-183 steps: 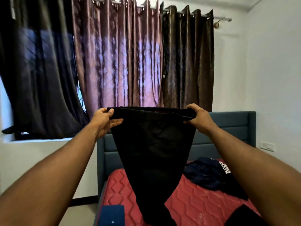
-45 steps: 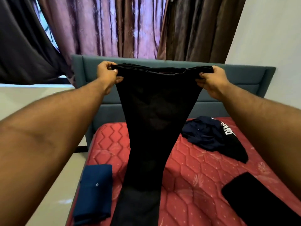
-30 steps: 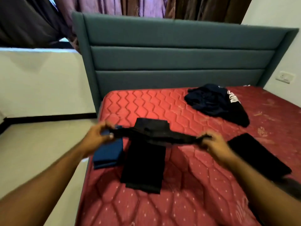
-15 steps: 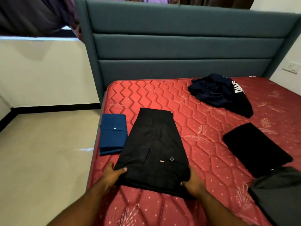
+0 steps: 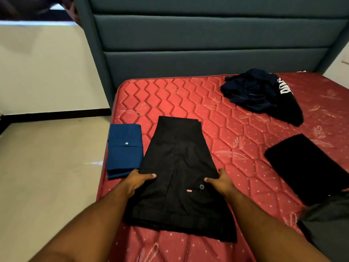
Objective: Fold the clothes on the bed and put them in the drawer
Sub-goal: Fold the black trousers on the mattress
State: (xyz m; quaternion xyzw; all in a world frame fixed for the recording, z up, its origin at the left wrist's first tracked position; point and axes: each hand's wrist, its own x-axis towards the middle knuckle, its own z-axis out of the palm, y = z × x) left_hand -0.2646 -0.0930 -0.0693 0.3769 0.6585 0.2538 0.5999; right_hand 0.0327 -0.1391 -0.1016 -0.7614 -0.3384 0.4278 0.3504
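Black trousers, folded in half lengthwise, lie flat on the red mattress with the waist end toward me. My left hand grips their left edge about halfway along, thumb on top of the cloth. My right hand grips the right edge opposite, thumb on top near the back-pocket button. A folded blue garment lies just left of the trousers. A folded black garment lies to the right. A crumpled navy heap with white lettering sits near the headboard.
A grey garment lies at the mattress's lower right corner of the view. The teal padded headboard stands behind the bed. Beige floor runs along the bed's left edge. No drawer is in view.
The trousers went from held up in the air to lying flat on the mattress. Both hands have slid from the waist end up the side edges to the middle.
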